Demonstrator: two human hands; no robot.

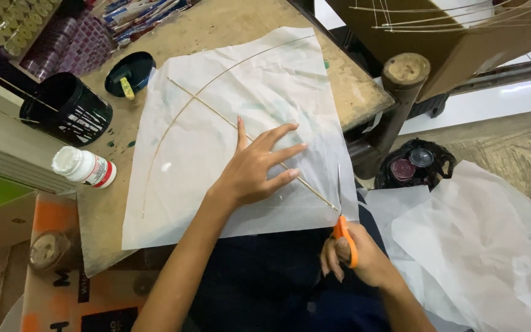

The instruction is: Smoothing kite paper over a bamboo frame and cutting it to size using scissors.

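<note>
At 5 o'clock, nearest the viewer, the right hand (357, 258) grips orange-handled scissors (342, 215), fingers closed through the loops, blades pointing up at the paper's right edge. At centre, the left hand (256, 169) lies flat with fingers spread wide, pinning a sheet of thin white paper (216, 123) and the straight stick (259, 144) under it. A curved stick (179, 117) crosses it toward 11 o'clock. The step looks like trimming the paper; cutting on calls for steady pressure. Whether the blades are parted is unclear. At 9 o'clock a white bottle (84, 167); beyond, a black basket (66, 109).
</note>
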